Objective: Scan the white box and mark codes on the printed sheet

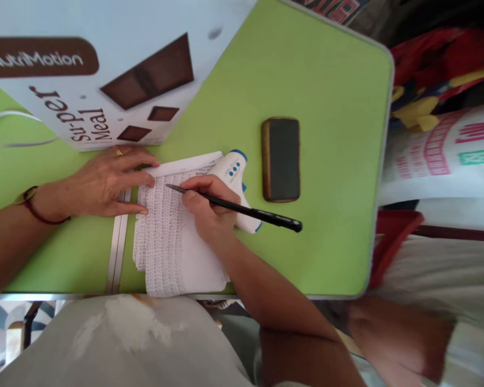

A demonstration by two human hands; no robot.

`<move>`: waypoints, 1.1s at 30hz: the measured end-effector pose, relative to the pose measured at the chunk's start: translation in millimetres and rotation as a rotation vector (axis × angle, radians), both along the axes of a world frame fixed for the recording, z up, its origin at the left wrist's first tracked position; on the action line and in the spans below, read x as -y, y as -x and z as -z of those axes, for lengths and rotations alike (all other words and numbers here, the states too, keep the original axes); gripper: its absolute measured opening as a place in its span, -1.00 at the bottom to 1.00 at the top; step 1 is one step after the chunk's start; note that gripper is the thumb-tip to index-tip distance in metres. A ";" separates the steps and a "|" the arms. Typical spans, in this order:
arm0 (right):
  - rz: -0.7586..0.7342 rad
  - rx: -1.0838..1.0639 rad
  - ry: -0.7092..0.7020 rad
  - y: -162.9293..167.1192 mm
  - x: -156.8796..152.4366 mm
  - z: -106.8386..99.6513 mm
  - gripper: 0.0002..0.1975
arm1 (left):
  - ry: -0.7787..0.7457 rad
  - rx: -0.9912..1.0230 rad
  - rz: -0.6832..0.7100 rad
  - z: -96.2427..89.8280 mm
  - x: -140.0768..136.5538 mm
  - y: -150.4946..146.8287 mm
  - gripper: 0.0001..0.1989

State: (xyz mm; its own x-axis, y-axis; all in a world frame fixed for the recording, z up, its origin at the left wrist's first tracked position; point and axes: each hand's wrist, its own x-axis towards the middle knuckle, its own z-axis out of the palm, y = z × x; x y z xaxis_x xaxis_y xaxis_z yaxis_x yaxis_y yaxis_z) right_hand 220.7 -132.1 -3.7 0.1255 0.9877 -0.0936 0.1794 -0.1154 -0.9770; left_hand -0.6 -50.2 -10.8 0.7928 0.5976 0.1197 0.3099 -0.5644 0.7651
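While the black pen [258,214] slants across the handwritten pages [161,236], its tip is over the far part of the writing, though I can't tell if it's actually touching. The stack sits at the near edge of the green table [331,231], with the front sheet curling there. Right hand [213,207] has the pen pinched in a normal writing grip. Left hand [105,180] isn't gripping anything, just fingers spread, with a couple resting on the pages' left side. Just past the right hand there's a white gadget with blue trim [236,166], partly hidden, and right of that a dark-faced brown slab [284,159]. Far left is a big white NutriMotion box [145,21], with a white cable [12,114] beside it. Off the table's right side, a printed bag [447,156].
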 end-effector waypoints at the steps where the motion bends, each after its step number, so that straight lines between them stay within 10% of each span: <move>1: 0.000 0.019 0.001 0.9 -0.9 -0.1 -0.95 | 0.016 0.003 -0.003 -0.2 0.1 -0.4 -0.63; 22: 0.047 0.310 -0.154 0.2 -6.1 7.4 -0.94 | 0.142 0.072 -0.049 -1.6 0.4 -5.0 -0.69; 33: 0.035 0.367 -0.377 -0.4 -7.5 18.1 -0.93 | -0.443 0.004 0.098 11.5 1.4 5.2 -0.65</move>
State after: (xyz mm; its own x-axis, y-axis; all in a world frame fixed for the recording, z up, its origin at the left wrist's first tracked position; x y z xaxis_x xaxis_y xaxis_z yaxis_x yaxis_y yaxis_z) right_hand 221.1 -124.5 -21.8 0.1171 0.9387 0.3242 0.5199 0.2201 -0.8253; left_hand -5.8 -51.6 -22.3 0.8420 0.4104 0.3503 0.2364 -0.8642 0.4441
